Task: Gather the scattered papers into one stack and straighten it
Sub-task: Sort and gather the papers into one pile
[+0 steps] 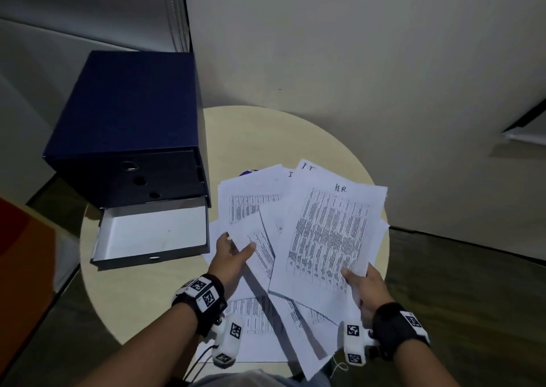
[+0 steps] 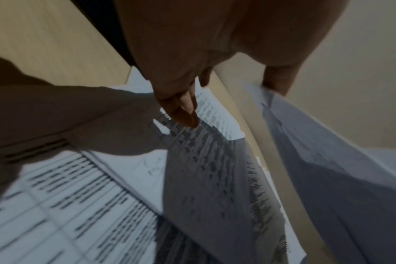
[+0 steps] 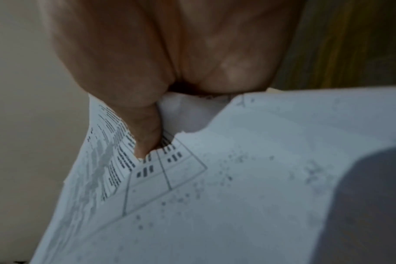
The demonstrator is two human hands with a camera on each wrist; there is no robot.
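Observation:
Printed white sheets lie fanned over the round beige table [image 1: 266,138]. My left hand [image 1: 236,246] holds a spread of sheets [image 1: 254,197] lifted off the table, thumb on top. In the left wrist view its fingers [image 2: 183,110] reach under that spread. My right hand [image 1: 354,277] pinches the lower right corner of a sheet marked "H.R." [image 1: 328,233], which is raised above the others. The right wrist view shows the thumb [image 3: 145,135] pressed on the printed sheet [image 3: 237,178]. More sheets [image 1: 260,321] lie flat near the table's front edge.
A dark blue drawer box [image 1: 127,115] stands on the table's left side, its bottom drawer [image 1: 153,233] pulled out and white inside. A small purple thing [image 1: 248,173] peeks out behind the papers. An orange-red surface [image 1: 23,253] lies at the far left. The wall is close behind.

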